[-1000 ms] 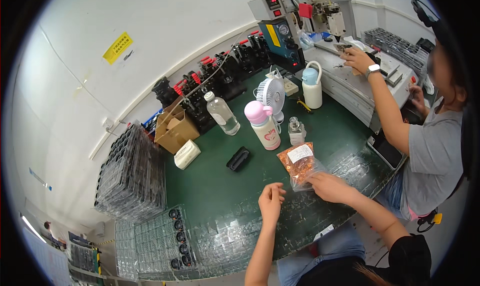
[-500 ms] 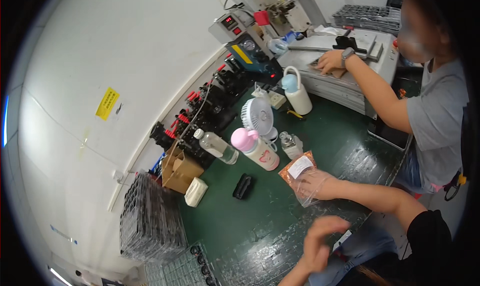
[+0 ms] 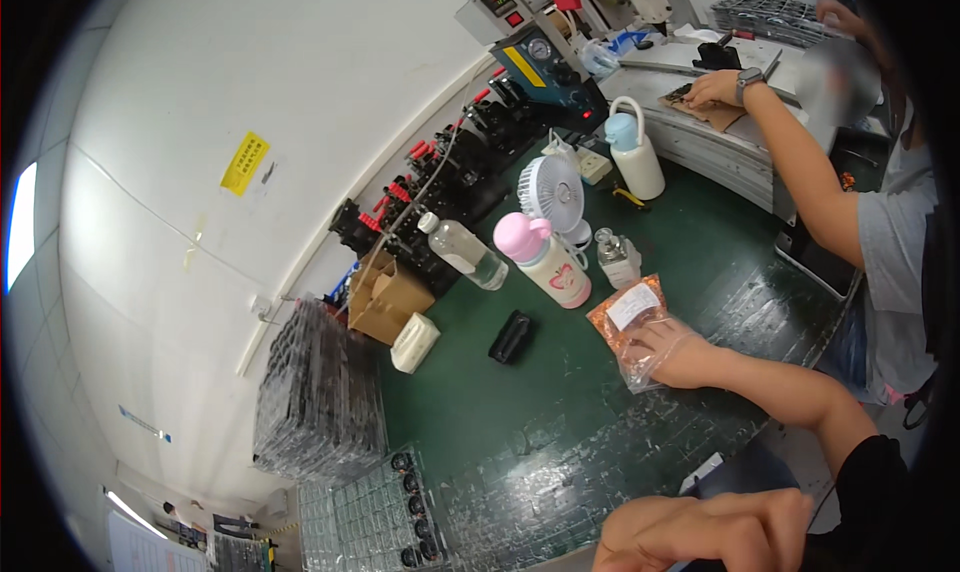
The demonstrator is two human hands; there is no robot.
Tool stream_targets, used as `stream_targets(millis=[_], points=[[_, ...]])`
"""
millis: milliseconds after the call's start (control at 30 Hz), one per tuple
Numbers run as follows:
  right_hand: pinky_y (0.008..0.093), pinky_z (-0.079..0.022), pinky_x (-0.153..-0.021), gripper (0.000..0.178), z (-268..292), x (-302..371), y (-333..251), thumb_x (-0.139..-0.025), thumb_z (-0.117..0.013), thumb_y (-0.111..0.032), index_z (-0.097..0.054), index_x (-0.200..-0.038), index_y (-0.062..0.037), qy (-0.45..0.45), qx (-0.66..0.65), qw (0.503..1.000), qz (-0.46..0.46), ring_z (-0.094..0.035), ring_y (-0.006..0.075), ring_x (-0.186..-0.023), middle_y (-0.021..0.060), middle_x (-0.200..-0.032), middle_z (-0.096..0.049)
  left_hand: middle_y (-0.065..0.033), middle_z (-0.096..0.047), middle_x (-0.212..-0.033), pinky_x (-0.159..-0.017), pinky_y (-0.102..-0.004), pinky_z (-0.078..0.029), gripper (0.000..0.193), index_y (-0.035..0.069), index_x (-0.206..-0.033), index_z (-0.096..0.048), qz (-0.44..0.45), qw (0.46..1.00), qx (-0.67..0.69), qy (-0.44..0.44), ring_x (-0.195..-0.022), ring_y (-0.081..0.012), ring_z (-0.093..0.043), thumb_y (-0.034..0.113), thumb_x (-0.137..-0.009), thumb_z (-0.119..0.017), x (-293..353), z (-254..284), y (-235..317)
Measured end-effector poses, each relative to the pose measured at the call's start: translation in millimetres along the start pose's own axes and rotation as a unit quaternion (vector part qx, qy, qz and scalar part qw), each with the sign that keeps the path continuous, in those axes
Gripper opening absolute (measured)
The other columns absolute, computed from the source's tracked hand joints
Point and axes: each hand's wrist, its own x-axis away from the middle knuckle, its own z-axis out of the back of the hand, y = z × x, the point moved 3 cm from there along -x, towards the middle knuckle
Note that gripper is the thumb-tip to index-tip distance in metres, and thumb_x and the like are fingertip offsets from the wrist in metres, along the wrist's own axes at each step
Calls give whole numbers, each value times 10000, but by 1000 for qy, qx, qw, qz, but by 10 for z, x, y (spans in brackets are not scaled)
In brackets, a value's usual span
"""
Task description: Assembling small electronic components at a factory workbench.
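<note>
A clear plastic bag (image 3: 608, 322) of small orange parts, with a white label, lies on the green table. My right hand (image 3: 672, 352) is on the bag near its loose plastic end, fingers partly behind the film and bent onto it. My left hand (image 3: 705, 532) is close to the camera at the lower edge, its fingers curled and overlapping; what they may hold is hidden. Just beyond the bag stands a small clear glass bottle (image 3: 618, 262). A pink-lidded cup (image 3: 562, 277) is beside it, and a black oblong part (image 3: 512, 337) lies to the left.
At the back are a white fan (image 3: 552, 194), a white flask (image 3: 638, 167), and a clear bottle (image 3: 470, 254). A cardboard box (image 3: 392, 300) and stacked plastic trays (image 3: 322, 392) line the left. At right, a co-worker's hand (image 3: 715, 90) works at a machine bed.
My left hand has come closer to the camera and lower, its fingers curling more. My right hand stays on the bag. The view has shifted, and the co-worker leans further right.
</note>
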Motion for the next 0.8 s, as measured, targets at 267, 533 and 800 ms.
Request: stream_targets(millis=[267, 533, 800], points=[[499, -321, -993, 301, -11, -52, -21, -827, -517, -205, -560, -1114, -124, -42, -35, 998, -13, -488, 311, -1117, 120, -1196, -506, -107, -510, -807, -621, -251, -399, 635, -21, -833, -587, -147, 981, 90, 87, -730, -186, -483, 550, -936, -329, 43, 139, -193], [524, -281, -1023, 304, -41, -79, -11, -831, -512, -197, -553, -1127, -137, -53, -25, 998, -18, -463, 314, -1148, 120, -1236, -484, -105, -543, -768, -602, -260, -428, 624, -13, -820, -593, -146, 986, 77, -5, -676, -193, -519, 550, -931, -347, -28, 249, 25], [536, -280, -1017, 314, -29, -66, -49, -826, -518, -189, -549, -1135, -143, -52, -23, 998, -10, -466, 317, -1140, 116, -1247, -478, -119, -592, -778, -538, -287, -460, 448, -27, -805, -595, 165, 901, -122, -383, -647, -248, -579, 364, -952, -433, 6, 584, 105]])
